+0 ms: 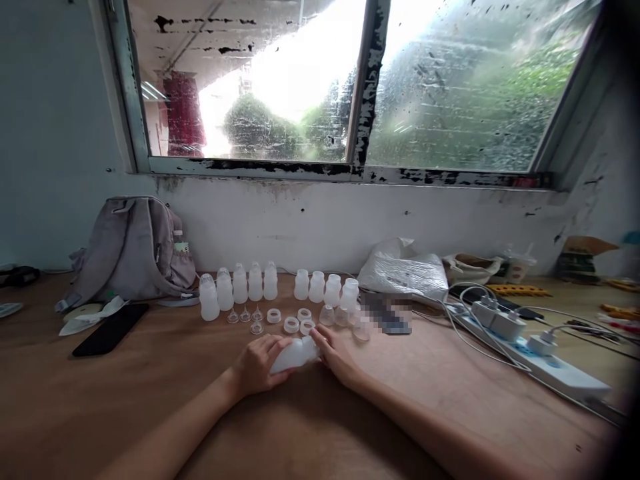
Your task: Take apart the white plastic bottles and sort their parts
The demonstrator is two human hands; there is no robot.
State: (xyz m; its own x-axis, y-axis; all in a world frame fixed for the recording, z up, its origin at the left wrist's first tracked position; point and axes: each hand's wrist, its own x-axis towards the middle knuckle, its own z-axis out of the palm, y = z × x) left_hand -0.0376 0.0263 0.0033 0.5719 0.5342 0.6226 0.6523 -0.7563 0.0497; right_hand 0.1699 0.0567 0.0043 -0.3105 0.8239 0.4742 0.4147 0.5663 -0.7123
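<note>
A white translucent baby bottle (pixel 294 355) lies tilted on its side between my hands, low over the table. My left hand (pixel 256 365) is wrapped around its body. At the neck end, my right hand (pixel 336 355) has its fingers closed on the bottle; what sits on the neck is partly hidden. Just beyond are several white collar rings (pixel 291 325), several clear nipples (pixel 245 316) and clear dome caps (pixel 327 315). Several capped bottles (pixel 240 285) stand upright in a row at the back left. Several open-necked bottles (pixel 316 287) stand to their right.
A grey backpack (pixel 133 253) leans on the wall at left, with a black phone (pixel 111 329) before it. A silver plastic bag (pixel 405 272) lies at the back right. A white power strip (pixel 560 373) with chargers and loose cables stretches along the right side of the wooden table (pixel 150 407).
</note>
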